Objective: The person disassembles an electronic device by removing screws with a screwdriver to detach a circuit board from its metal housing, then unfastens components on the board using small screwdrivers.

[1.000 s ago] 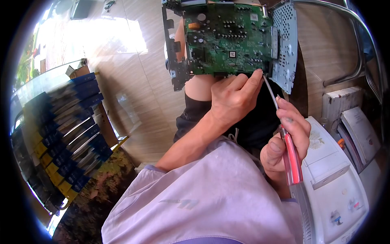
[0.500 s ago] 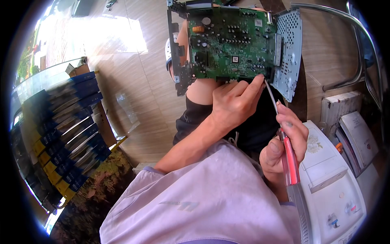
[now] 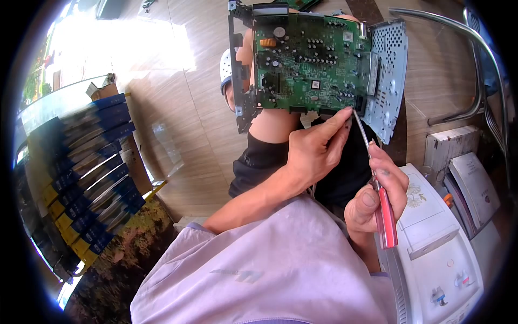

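Note:
A green circuit board (image 3: 294,67) rests over my knees, fixed to a perforated metal plate (image 3: 393,59) on the right and a dark metal bracket (image 3: 237,75) on the left. My left hand (image 3: 318,148) is closed, its index fingertip at the board's lower right corner. What its curled fingers pinch, if anything, is hidden. My right hand (image 3: 375,197) grips a screwdriver (image 3: 387,221) by its red, clear-edged handle. The metal shaft slants up to that same corner, its tip beside my left fingertip.
A white cabinet-like unit (image 3: 442,248) with small taps or knobs stands at my right. Behind it are a white box (image 3: 450,146) and a chrome chair frame (image 3: 475,38). Stacked blue and yellow boxes (image 3: 91,178) stand at the left on the tiled floor (image 3: 189,124).
The board and its metal parts have shifted slightly down and right in view. My left hand has moved slightly with them and its fingers are straighter; the screwdriver tip stays at the corner.

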A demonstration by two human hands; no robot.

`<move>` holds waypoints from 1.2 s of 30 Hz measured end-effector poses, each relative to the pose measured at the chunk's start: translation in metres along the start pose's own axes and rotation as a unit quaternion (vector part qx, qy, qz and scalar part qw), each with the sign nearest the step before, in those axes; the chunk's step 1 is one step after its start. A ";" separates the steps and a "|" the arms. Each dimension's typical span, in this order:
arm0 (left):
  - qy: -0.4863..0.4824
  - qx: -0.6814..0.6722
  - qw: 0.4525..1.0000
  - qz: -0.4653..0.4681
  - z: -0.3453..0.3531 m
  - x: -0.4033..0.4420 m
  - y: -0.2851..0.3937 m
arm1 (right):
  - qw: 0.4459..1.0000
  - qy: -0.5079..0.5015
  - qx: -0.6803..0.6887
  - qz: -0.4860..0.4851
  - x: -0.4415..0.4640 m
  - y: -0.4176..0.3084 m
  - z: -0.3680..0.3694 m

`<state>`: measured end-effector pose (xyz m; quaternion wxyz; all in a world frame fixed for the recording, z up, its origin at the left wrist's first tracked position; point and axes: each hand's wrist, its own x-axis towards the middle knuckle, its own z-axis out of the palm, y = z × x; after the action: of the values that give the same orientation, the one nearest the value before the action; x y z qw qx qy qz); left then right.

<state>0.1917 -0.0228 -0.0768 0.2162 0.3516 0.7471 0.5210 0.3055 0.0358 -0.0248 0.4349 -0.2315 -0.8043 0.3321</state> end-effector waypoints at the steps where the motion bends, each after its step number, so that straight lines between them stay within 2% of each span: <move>1: -0.010 -0.011 1.000 -0.020 -0.001 0.001 0.001 | 1.000 -0.005 0.002 0.005 0.001 -0.001 -0.001; 7: 0.014 -0.041 0.999 -0.015 0.002 -0.001 -0.003 | 0.998 -0.038 -0.008 0.045 0.014 -0.010 -0.006; 12: 0.011 0.070 0.993 0.099 -0.004 0.001 -0.002 | 0.996 -0.025 -0.017 0.084 0.021 -0.014 -0.008; 14: 0.020 0.123 0.981 0.151 -0.009 0.004 0.004 | 0.996 -0.045 -0.049 0.054 0.023 -0.016 -0.007; 17: 0.094 0.103 0.961 0.238 -0.004 0.014 0.008 | 0.992 -0.064 -0.106 0.026 0.030 -0.020 -0.008; 20: 0.080 0.072 0.957 0.271 -0.004 0.016 0.010 | 0.984 -0.065 -0.167 -0.004 0.039 -0.021 -0.011; 22: 0.068 0.063 0.950 0.297 -0.006 0.019 0.015 | 0.985 -0.028 -0.170 0.017 0.041 -0.020 -0.008; 24: 0.100 0.057 0.945 0.307 0.004 0.019 0.015 | 0.987 0.012 -0.155 0.034 0.042 -0.017 -0.005; 28: 0.110 0.064 0.943 0.306 0.006 0.021 0.016 | 0.986 -0.007 -0.161 0.034 0.044 -0.006 -0.012; 31: 0.110 0.071 0.946 0.297 0.006 0.023 0.021 | 0.995 0.050 -0.072 0.052 0.046 -0.002 -0.005; 32: 0.112 0.076 0.946 0.296 0.007 0.022 0.021 | 0.996 0.026 -0.057 0.063 0.048 -0.002 -0.011; 36: 0.114 0.088 0.946 0.291 0.007 0.023 0.022 | 0.998 0.036 -0.054 -0.020 0.055 -0.018 -0.012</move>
<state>0.1880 0.0033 -0.0580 -0.0635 0.5096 0.6749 0.5299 0.2858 0.0645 0.0232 0.4572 -0.2503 -0.8094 0.2706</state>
